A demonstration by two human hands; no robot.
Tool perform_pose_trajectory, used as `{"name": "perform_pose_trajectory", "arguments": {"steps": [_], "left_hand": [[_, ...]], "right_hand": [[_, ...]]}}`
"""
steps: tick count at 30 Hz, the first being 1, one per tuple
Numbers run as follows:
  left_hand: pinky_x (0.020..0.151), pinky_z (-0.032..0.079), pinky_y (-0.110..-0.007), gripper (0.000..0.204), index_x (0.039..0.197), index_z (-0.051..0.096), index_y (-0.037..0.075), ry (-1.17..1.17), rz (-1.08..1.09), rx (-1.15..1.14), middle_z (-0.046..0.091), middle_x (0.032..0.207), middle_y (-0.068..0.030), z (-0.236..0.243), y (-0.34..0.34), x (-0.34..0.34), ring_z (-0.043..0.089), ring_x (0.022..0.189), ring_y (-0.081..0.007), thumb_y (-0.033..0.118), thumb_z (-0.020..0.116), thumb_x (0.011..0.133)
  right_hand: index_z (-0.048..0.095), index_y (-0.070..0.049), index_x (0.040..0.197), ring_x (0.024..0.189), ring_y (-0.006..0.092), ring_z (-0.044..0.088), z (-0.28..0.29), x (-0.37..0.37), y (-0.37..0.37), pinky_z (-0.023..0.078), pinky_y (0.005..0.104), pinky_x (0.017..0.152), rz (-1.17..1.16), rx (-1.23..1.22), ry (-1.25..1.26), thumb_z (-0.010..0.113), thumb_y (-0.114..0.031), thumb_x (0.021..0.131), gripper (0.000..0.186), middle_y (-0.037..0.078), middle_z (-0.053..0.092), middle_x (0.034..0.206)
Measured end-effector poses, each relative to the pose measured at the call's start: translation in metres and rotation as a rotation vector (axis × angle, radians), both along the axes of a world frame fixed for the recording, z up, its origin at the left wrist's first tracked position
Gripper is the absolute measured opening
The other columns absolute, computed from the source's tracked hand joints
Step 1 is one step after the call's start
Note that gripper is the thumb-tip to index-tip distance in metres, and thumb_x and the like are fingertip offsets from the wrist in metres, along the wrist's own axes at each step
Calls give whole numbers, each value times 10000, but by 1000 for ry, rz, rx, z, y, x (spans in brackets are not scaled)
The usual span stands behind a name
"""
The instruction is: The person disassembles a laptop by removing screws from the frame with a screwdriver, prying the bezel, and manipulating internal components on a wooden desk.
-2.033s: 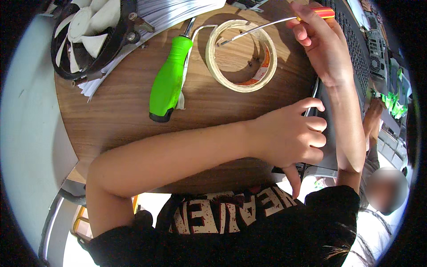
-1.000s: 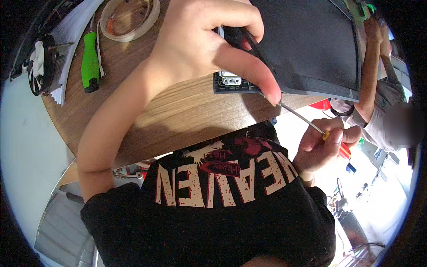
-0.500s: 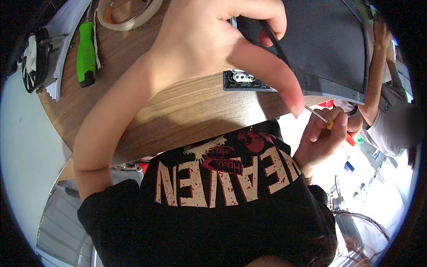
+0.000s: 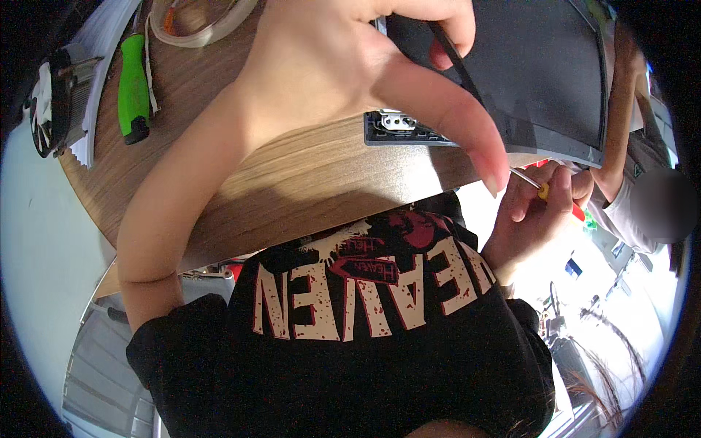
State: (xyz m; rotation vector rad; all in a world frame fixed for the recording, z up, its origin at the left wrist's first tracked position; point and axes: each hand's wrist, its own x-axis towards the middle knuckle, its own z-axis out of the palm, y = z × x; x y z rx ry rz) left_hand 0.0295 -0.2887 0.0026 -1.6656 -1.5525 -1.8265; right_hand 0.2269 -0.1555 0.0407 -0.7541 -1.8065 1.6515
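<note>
My left hand [image 4: 336,69] arches over a dark flat electronic device [image 4: 540,80], its index finger curled on a black edge and its thumb reaching down toward the front. Below that hand an exposed corner with a white fitting [image 4: 398,123] shows at the table's edge. My right hand [image 4: 533,212] is closed round a red-and-yellow screwdriver [image 4: 543,191] beyond the front edge; its shaft runs up behind my left thumb, which hides the tip. A tape roll [image 4: 201,33] and green screwdriver [image 4: 133,87] lie on the wooden table [image 4: 182,102] to the left.
A black fan [image 4: 50,106] and stack of papers [image 4: 98,109] sit at the far left. At right another person [image 4: 617,190] in a grey shirt has both arms extended toward the back. My body is close against the table's front edge.
Since two seconds ago, my right hand has brought the screwdriver down to the front edge and my left hand has moved up over the device. Lately my left thumb has shifted slightly rightward.
</note>
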Motion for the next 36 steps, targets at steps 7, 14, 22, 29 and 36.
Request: {"name": "perform_pose_trajectory", "arguments": {"steps": [7,14,22,29,36], "left_hand": [[648,349,-277,580,635,574,96,11,-21,-4,581,643,11,-5,0,-2,533,598,-135,585,803,425],[657,352,-266,558,647,599,100,1,-47,34,594,653,14,-8,2,-4,548,609,-122,563,816,424],[652,351,-267,556,640,595,99,85,-27,-13,592,651,9,3,-1,-5,552,611,-125,568,813,436],[657,356,-277,597,627,577,94,17,-60,12,593,649,7,-8,1,-6,559,609,-130,633,768,456],[666,345,-270,598,641,591,93,24,-53,14,606,661,11,-6,-3,-3,567,623,-125,629,763,439]], "right_hand": [[339,-108,790,333,124,383,1,-3,-3,312,239,348,-29,12,-51,569,-220,901,278,93,471,477],[337,-100,799,333,122,392,-3,-1,0,303,234,329,0,74,-14,571,-208,905,279,101,475,476],[338,-92,795,337,122,393,1,0,2,306,243,336,47,72,-12,581,-211,902,291,106,477,474],[329,-96,803,339,116,380,-5,-1,1,293,236,339,49,58,39,570,-221,907,291,93,466,466],[318,-103,807,339,115,378,-11,0,3,288,231,344,75,11,19,557,-185,904,271,75,440,449]]}}
